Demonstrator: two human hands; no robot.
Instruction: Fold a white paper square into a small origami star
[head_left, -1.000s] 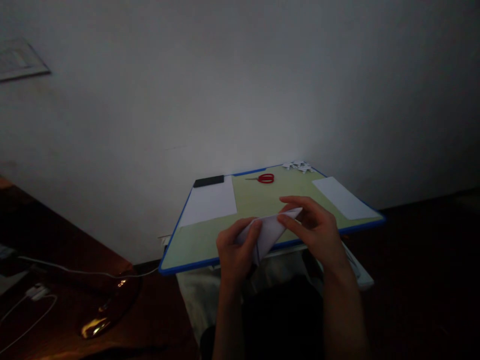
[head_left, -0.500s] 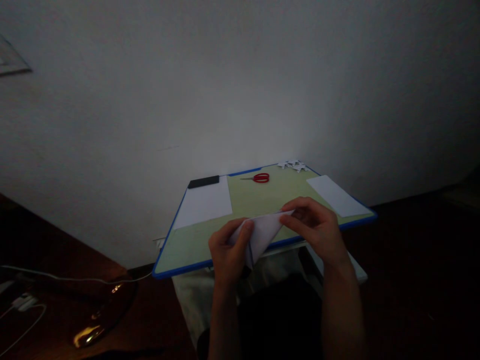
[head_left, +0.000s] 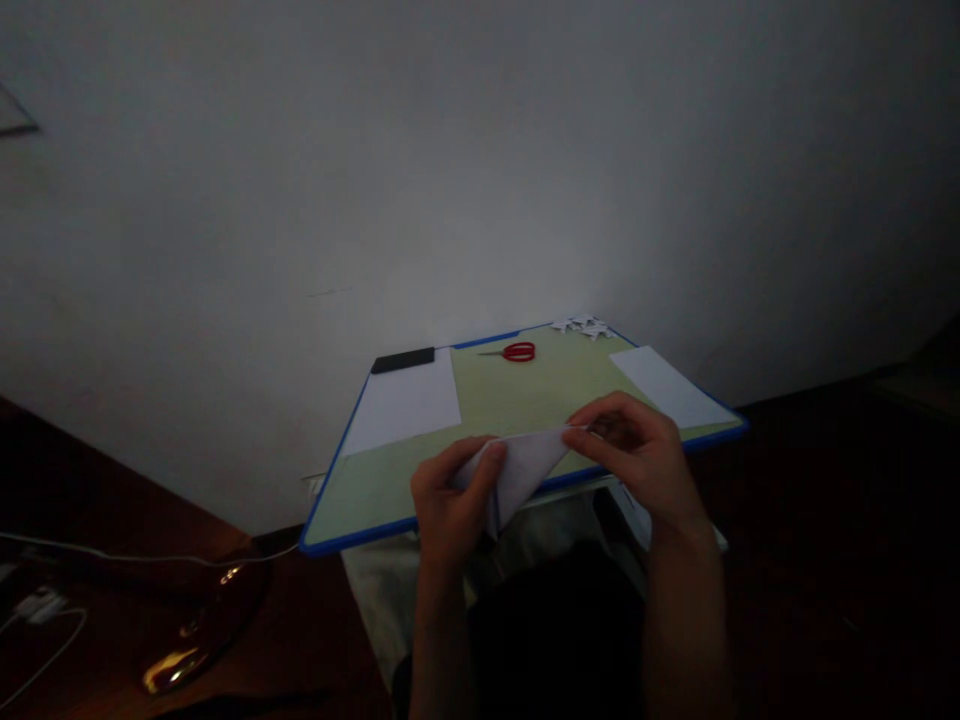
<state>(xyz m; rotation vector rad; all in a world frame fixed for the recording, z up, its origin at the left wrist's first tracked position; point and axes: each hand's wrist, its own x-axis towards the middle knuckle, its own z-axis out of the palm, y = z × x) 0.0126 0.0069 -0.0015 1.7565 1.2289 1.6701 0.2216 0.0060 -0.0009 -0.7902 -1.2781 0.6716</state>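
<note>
A folded sheet of white paper [head_left: 525, 468] is stretched between my two hands above the table's near edge. It has a straight upper edge and narrows to a point at the bottom. My left hand [head_left: 456, 492] pinches its left side, thumb lying on the near face and fingers behind. At the upper right corner, my right hand [head_left: 630, 446] grips the paper between thumb and forefinger. The other right fingers are curled and partly hidden.
The pale green table [head_left: 375, 505] has a blue rim. On it lie red-handled scissors [head_left: 517, 352], small folded paper pieces [head_left: 585, 326], a dark flat block [head_left: 403, 360] on white paper [head_left: 409, 405], and another white sheet [head_left: 671, 385]. A white cable [head_left: 150, 556] runs at left.
The right thumb and forefinger sit slightly further right and cover the paper's right tip. Both hands still hold the paper. The whole view has shifted slightly.
</note>
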